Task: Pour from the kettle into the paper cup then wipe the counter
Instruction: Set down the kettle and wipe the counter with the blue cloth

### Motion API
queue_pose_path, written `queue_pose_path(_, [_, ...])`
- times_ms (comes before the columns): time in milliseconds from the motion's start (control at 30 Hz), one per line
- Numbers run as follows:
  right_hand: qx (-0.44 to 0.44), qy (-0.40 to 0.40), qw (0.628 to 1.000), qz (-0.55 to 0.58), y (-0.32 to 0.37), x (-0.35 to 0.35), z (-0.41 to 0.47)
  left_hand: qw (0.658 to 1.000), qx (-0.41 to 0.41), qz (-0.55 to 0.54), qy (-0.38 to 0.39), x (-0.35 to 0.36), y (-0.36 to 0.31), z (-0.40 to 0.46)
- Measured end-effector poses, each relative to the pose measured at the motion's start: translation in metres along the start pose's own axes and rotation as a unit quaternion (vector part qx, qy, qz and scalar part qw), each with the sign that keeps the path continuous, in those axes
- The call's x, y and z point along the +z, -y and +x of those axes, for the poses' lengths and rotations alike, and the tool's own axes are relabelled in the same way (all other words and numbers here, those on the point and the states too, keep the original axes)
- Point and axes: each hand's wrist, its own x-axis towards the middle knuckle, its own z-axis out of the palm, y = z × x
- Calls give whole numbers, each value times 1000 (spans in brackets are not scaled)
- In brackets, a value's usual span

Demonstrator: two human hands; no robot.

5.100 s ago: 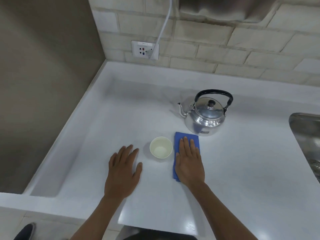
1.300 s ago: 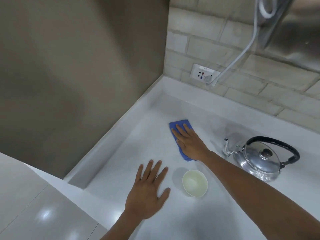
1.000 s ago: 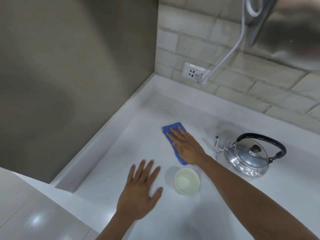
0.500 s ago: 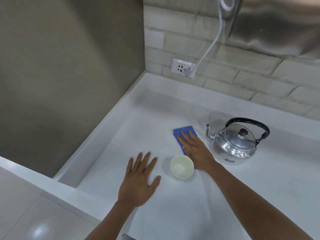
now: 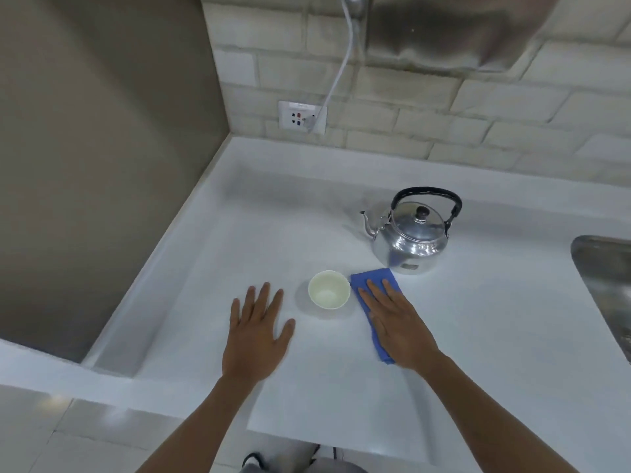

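Right hand [image 5: 397, 322] lies flat with straight fingers pressing the blue cloth [image 5: 372, 285] onto the white surface [image 5: 478, 336], low and right of centre in the frame; half a second ago I had it higher up, between cup and kettle, and a second ago it was swiping out toward the corner at upper left, so I read this as the wiping stroke coming back to where it began. Left hand [image 5: 256, 331] rests spread and open-palmed on the surface at lower centre, holding nothing, much as it did before. Just left of the cloth stands the paper cup [image 5: 328, 289], upright, pale and matte, with what looks like a little liquid at the bottom, so I judge the pour done and the wipe near its end. Near the cloth's far corner, right of centre, sits the kettle [image 5: 411, 233], polished rounded metal with a black arched handle and a small curved spout. A steel sink [image 5: 604, 278] edge shows at the right.
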Motion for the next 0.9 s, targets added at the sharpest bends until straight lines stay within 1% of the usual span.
queue_pose_path(67, [51,-15,998,16,9,2,-31,1000,8,3,11,-1,1,-1])
queue_pose_path(167, [85,-9,996,13,16,0,-77,999,39,14,27,-5,7,-5])
queue_pose_path(233, [137,-9,990,20,15,-7,-91,997,57,33,35,-9,14,-10])
queue_pose_path(333, [246,-9,969,4,30,-15,-83,996,56,50,42,-14,21,-23])
queue_pose_path(400, [313,-16,950,3,60,-17,-66,995,56,58,57,-15,22,-32])
queue_pose_path(433, [330,-17,944,6,78,-15,-59,994,58,62,68,-15,22,-35])
queue_pose_path(500, [315,-20,949,11,119,-6,-53,993,66,60,80,-15,22,-39])
queue_pose_path(600, [268,-3,963,13,166,9,-75,991,86,53,82,-20,24,-45])
queue_pose_path(700, [247,-6,969,24,161,6,-108,992,94,40,74,-25,35,-54])
queue_pose_path(767, [272,-3,962,13,147,0,-111,992,97,31,72,-28,44,-60])
queue_pose_path(833, [337,-5,942,-2,143,-3,-94,992,100,27,74,-31,51,-64])
queue_pose_path(900, [396,2,918,-1,159,0,-72,991,106,23,80,-33,56,-68])
